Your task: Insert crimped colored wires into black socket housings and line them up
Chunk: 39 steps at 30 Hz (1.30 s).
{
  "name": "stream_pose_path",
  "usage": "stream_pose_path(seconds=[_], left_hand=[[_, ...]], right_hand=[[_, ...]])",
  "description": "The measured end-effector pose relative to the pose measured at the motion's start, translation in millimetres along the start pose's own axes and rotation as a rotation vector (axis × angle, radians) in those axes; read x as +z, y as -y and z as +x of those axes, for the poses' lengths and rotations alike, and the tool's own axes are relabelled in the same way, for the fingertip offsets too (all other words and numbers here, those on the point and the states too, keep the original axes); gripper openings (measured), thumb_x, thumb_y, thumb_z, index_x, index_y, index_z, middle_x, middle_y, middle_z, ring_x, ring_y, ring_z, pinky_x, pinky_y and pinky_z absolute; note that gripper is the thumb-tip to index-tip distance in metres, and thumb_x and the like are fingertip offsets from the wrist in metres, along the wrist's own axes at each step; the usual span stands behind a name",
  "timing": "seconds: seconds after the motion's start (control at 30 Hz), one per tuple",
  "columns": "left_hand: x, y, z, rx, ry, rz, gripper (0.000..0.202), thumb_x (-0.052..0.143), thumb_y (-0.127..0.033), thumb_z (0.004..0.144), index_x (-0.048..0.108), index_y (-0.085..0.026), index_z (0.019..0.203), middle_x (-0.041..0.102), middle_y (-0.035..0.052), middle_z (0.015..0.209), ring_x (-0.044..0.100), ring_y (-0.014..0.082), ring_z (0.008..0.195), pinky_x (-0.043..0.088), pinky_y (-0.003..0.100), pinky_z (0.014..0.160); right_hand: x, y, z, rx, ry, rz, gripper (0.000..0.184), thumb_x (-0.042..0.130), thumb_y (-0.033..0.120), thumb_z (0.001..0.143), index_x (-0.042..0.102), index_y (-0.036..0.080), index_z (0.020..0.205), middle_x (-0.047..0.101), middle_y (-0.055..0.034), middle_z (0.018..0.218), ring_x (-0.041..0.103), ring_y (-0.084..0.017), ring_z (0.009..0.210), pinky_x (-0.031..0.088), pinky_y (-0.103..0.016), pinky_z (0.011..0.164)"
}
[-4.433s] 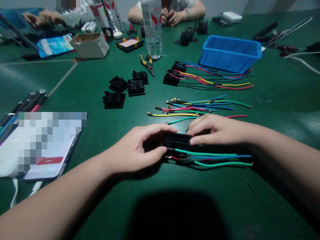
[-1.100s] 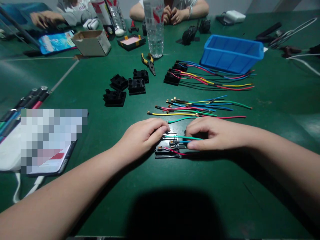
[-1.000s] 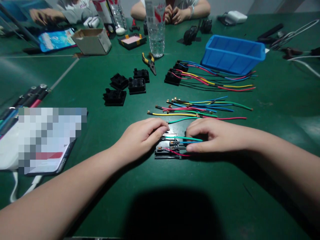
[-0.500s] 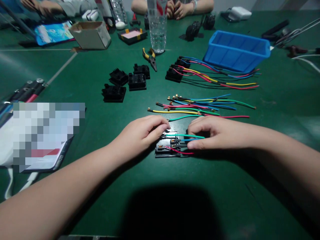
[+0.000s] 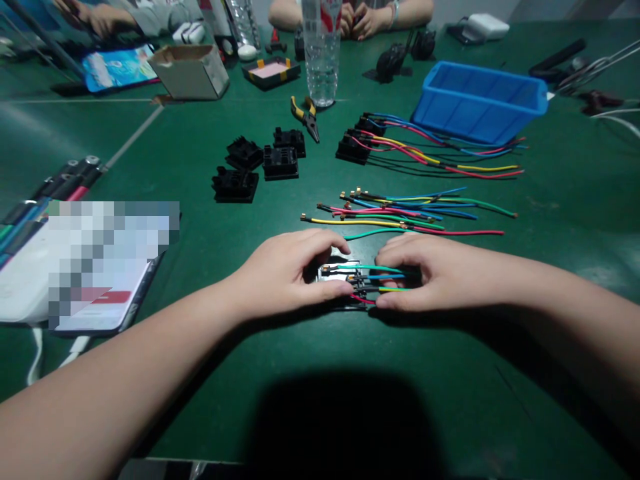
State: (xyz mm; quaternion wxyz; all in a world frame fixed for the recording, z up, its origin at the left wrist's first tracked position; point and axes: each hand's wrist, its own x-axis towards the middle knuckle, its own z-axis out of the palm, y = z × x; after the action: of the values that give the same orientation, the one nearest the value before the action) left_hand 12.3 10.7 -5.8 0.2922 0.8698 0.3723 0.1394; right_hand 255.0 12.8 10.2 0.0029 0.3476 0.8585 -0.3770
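Observation:
On the table between my hands lies a black plastic housing (image 5: 359, 308) fitted with several coloured wires (image 5: 367, 267), green, blue, yellow-green and red, with metal terminals at their left ends. My left hand (image 5: 295, 270) holds the housing from the left. Its thumb lies across the terminals, and its bent index finger arches at the far edge. From the right, my right hand (image 5: 417, 270) has its curled fingers and thumb around the wires, whose right ends go into its grasp and are partly hidden. Just beyond, a bunch of loose wires with brass terminals (image 5: 400, 213) is spread out.
Several black housings (image 5: 280, 162) sit further off, near yellow-handled pliers (image 5: 306, 120). Wired housings (image 5: 353, 147) lie beside a blue bin (image 5: 480, 100). A water bottle (image 5: 321, 63) and a cardboard box (image 5: 190, 72) stand behind. A phone (image 5: 120, 293) lies left. Other people's hands (image 5: 367, 20) show across the table.
My left thumb has come down over the terminals, with the index finger lifted from it. My right hand has closed around more of the wires. The view has shifted slightly.

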Motion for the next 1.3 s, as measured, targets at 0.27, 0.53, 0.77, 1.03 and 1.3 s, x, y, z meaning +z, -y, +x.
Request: stream_pose_path(seconds=[0.27,0.53,0.77,1.03,1.3], left_hand=[[-0.9,-2.6,-0.6,0.007,0.033,-0.019,0.038,0.060,-0.049,0.085,0.059,-0.023,0.113,0.062,-0.0011,0.090,0.055,0.0141,0.076,0.039,0.024,0.069],[0.1,-1.0,1.4,0.016,0.031,0.005,0.036,0.052,-0.050,0.091,0.061,-0.021,0.112,0.061,-0.0006,0.084,0.055,0.0148,0.076,0.037,0.025,0.067],[-0.2,0.0,0.3,0.040,0.043,0.018,0.034,0.051,-0.048,0.092,0.061,-0.022,0.110,0.065,0.0012,0.097,0.059,0.0164,0.086,0.040,0.026,0.074],[0.1,2.3,-1.5,0.095,0.088,0.129,0.062,0.064,-0.067,0.073,0.059,-0.022,0.116,0.063,0.0066,0.108,0.059,0.0243,0.098,0.044,0.032,0.078],[-0.3,-6.4,-3.9,0.070,-0.007,0.120,0.038,0.064,-0.040,0.079,0.062,-0.018,0.110,0.058,0.0069,0.099,0.054,0.0224,0.093,0.046,0.035,0.081]], right_hand=[[0.1,-0.4,1.2,-0.036,0.006,0.004,0.031,0.062,0.050,0.082,0.058,0.019,0.074,0.056,0.0013,0.071,0.051,-0.015,0.069,0.035,-0.027,0.063],[-0.4,0.8,1.3,0.030,0.031,-0.014,0.032,0.061,0.051,0.082,0.062,0.019,0.078,0.059,-0.0001,0.074,0.052,-0.017,0.072,0.034,-0.029,0.064],[0.2,-0.5,2.0,0.005,0.020,-0.007,0.032,0.060,0.050,0.083,0.059,0.020,0.075,0.057,0.0005,0.072,0.052,-0.016,0.070,0.035,-0.028,0.064],[1.3,-3.1,1.2,-0.019,0.010,-0.005,0.032,0.059,0.050,0.085,0.058,0.019,0.075,0.054,0.0008,0.071,0.051,-0.016,0.070,0.035,-0.028,0.064],[0.4,-1.6,1.1,-0.074,-0.053,-0.041,0.034,0.059,0.051,0.083,0.055,0.018,0.074,0.052,0.0016,0.069,0.048,-0.014,0.066,0.033,-0.027,0.062]])
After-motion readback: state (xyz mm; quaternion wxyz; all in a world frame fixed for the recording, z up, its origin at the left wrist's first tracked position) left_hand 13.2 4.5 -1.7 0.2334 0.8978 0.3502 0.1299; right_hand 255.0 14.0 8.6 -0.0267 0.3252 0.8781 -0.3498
